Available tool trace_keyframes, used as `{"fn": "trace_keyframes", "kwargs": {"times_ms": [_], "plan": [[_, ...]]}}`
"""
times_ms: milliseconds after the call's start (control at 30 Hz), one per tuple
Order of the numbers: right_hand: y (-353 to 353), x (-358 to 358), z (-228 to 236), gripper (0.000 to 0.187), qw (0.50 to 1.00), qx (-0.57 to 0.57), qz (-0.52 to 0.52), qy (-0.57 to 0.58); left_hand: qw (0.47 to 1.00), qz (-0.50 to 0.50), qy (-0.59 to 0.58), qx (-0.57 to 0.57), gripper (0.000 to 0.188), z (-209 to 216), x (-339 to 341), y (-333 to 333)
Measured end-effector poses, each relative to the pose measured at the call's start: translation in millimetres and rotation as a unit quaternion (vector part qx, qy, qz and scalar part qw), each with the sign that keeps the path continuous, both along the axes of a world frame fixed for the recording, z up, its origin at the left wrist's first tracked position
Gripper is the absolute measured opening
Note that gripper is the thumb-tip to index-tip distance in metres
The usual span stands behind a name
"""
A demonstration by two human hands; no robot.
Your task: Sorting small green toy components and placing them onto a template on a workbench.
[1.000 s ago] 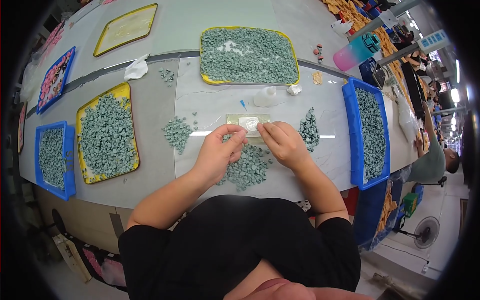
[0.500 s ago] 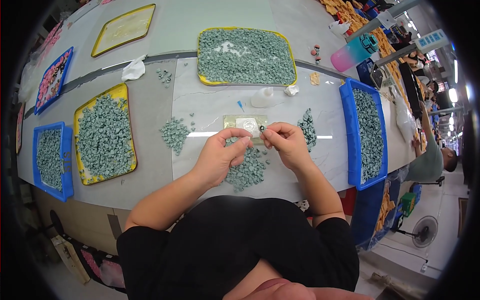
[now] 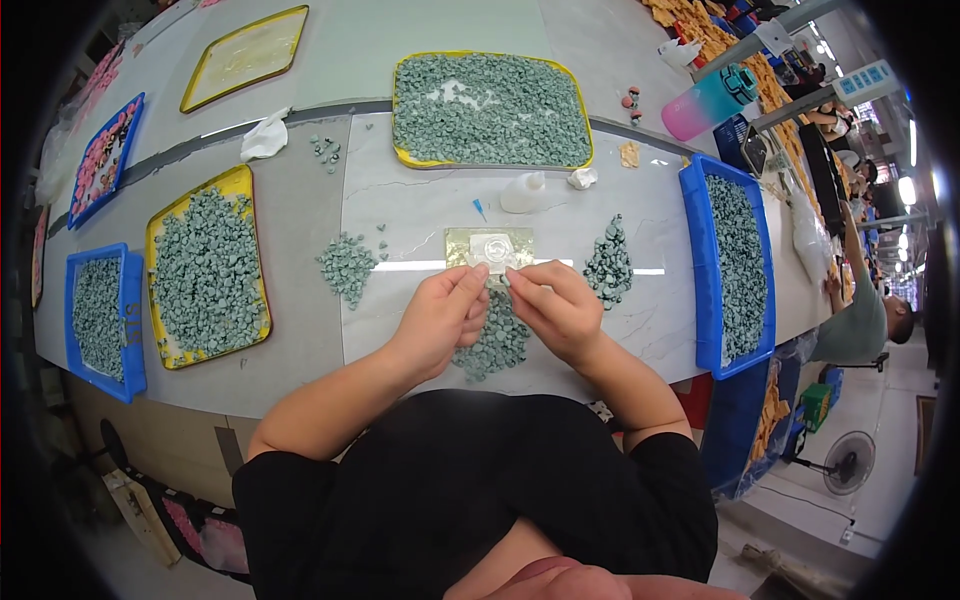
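Observation:
My left hand point(image 3: 440, 318) is pinched closed over the worktable, its thumb and fingertip pressed together; whatever they hold is hidden. Close beside it, my right hand point(image 3: 558, 308) pinches a small grey-green piece point(image 3: 507, 281), mostly covered by the fingertips. The two sets of fingertips nearly meet at the near edge of a clear, yellowish block point(image 3: 456, 246) with a white round patch point(image 3: 491, 248) on top. Below them lies a heap of small grey-green pieces point(image 3: 492, 345). More such pieces form a loose pile point(image 3: 347, 267) to the left and a darker pile point(image 3: 609, 265) to the right.
Beyond the block are a white squeeze bottle point(image 3: 522, 195), a blue nozzle tip point(image 3: 479, 209) and crumpled tissue point(image 3: 582, 179). Yellow-rimmed trays of green pieces stand behind point(image 3: 490, 165) and left point(image 3: 262, 270). A blue bin point(image 3: 707, 330) flanks the right; a bottle point(image 3: 700, 108) stands farther back.
My right hand has moved left and slightly down, bringing its small piece beside the left fingertips. My left thumb and fingers have closed together.

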State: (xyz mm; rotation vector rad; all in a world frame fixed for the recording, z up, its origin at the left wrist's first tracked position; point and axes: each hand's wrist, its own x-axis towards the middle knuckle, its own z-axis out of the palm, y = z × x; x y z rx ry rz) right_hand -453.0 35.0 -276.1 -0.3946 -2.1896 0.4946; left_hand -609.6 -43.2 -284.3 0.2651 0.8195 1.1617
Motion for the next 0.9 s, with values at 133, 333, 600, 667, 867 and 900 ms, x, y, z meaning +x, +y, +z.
{"fn": "trace_keyframes", "kwargs": {"times_ms": [133, 333, 600, 667, 867, 900], "plan": [[0, -3, -3, 0.028, 0.996, 0.081, 0.027, -0.015, 1.0, 0.002, 0.002, -0.006, 0.025, 0, -1, -2], [-4, -7, -8, 0.028, 0.988, 0.151, 0.037, -0.023, 1.0, -0.006, 0.001, -0.008, 0.024, 0, -2, -6], [-14, -12, -14, 0.026, 0.981, 0.192, 0.03, 0.01, 0.995, 0.039, 0.082, 0.047, 0.022, -1, 3, -19], [-15, -12, -14, 0.027, 0.987, 0.156, 0.042, 0.011, 0.99, 0.053, 0.113, 0.067, 0.021, -2, 3, -23], [-29, -21, -6, 0.03, 0.996, 0.082, 0.023, 0.019, 0.866, 0.135, 0.427, 0.222, 0.023, -4, 0, -28], [-32, -22, -7, 0.03, 0.996, 0.083, 0.023, 0.019, 0.857, 0.131, 0.446, 0.223, 0.023, -4, -1, -29]]}}
